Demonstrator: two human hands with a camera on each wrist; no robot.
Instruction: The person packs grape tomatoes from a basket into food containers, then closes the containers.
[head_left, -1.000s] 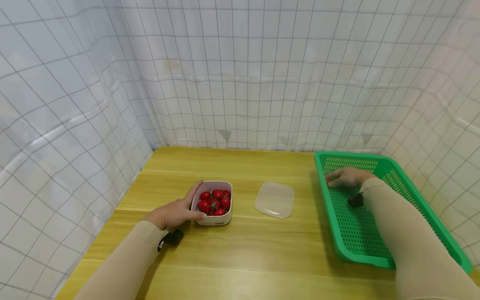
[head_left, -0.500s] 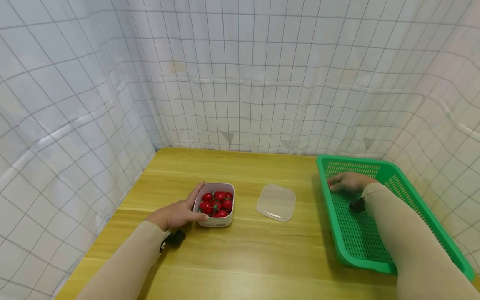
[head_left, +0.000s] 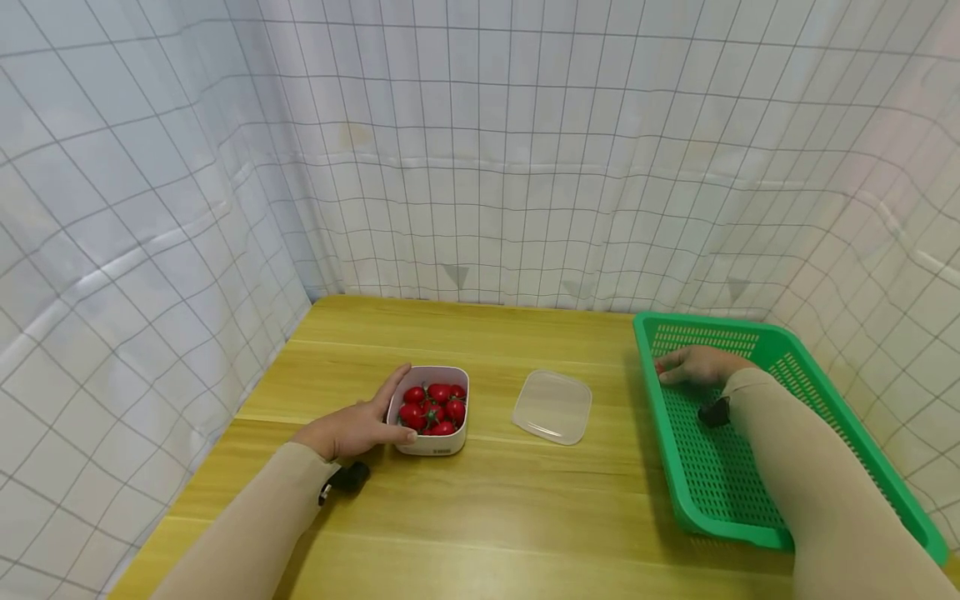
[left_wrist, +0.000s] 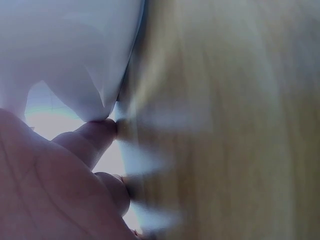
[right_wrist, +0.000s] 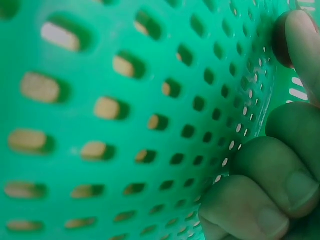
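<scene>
My left hand (head_left: 356,427) grips the left side of a small white square container (head_left: 431,444), thumb along its front and a finger at its back corner. Several cherry tomatoes (head_left: 432,410) with green stem ends lie inside it. In the left wrist view, a fingertip touches the container's pale wall (left_wrist: 65,45). Over on the right, my right hand (head_left: 699,366) is inside a green perforated basket (head_left: 678,475), close to its left wall. Thumb and finger pinch a cherry tomato (right_wrist: 283,42), mostly hidden by the thumb; the other fingers are curled.
A translucent square lid (head_left: 552,407) lies flat on the wooden table (head_left: 480,508) between container and basket. White grid-patterned curtains (head_left: 487,167) enclose the table at the back and both sides. A black wrist camera (head_left: 351,477) sits under the left wrist.
The view has shifted slightly, so everything appears a little lower and further right. Both hands keep their places, the left at the container, the right in the basket with the cherry tomato.
</scene>
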